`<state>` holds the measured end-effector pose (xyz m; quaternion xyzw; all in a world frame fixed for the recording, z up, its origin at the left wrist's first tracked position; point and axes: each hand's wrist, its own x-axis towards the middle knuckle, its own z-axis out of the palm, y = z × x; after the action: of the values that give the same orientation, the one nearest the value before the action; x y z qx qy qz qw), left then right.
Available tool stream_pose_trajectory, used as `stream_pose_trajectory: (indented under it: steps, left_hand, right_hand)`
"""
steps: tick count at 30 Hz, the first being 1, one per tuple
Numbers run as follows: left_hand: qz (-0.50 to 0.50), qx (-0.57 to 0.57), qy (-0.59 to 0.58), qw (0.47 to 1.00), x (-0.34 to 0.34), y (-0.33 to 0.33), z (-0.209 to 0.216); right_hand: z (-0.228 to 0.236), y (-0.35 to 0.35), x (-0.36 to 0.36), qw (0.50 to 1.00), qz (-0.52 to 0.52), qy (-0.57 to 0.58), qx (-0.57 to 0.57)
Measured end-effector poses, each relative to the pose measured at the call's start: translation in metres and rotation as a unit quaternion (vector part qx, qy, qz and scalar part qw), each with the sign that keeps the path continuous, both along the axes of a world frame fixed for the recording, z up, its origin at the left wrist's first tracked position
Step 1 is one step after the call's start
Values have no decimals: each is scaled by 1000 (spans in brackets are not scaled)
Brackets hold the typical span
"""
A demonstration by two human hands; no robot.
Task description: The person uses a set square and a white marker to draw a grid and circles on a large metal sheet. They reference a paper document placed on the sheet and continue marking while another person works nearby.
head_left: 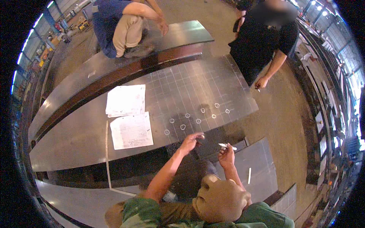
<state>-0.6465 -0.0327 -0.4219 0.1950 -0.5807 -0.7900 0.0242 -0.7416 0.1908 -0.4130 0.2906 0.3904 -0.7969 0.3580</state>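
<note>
My left hand [191, 143] reaches over the near edge of a large dark steel plate [83, 125], its index finger stretched out and the other fingers loosely bent. I see nothing plainly held in it. To its right, my right hand [226, 154] is closed around a white marker [229, 147], held level above the gap beside the plate. Several white hand-drawn circles [183, 127] and a grid of thin pale lines mark the plate just beyond my hands. Two stacks of printed drawing sheets lie left of the circles, a farther one [126, 99] and a nearer one [131, 131].
A person in dark blue [110, 26] crouches on a raised plate [182, 36] at the far left. Another in black [266, 41] stands at the right end, holding something small. A white stick [249, 176] lies on a lower plate [262, 159]. A tan, cap-like shape [220, 199] covers part of the foreground.
</note>
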Motion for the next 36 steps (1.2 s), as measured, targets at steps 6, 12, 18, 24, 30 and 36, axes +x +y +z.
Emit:
stream_pose_trajectory:
  steps: [6,12,18,24,30,36]
  left_hand:
    - [36,-6,-85,996,13,-3,-24]
    - [-99,-189,-137,967,20,8,-38]
    - [-316,-156,-246,903,20,27,-48]
    - [-395,-361,-151,831,61,17,-54]
    - [-481,-452,-238,712,118,-30,23]
    - [-493,-440,-356,661,210,-78,127]
  right_hand:
    - [5,-12,17,1000,21,-13,4]
    - [13,-13,15,1000,6,-24,10]
    - [14,1,-5,1000,-11,-2,22]
    - [35,-4,-18,999,-2,20,43]
    - [38,2,-42,999,37,14,35]
    - [42,-20,-90,996,57,63,30]
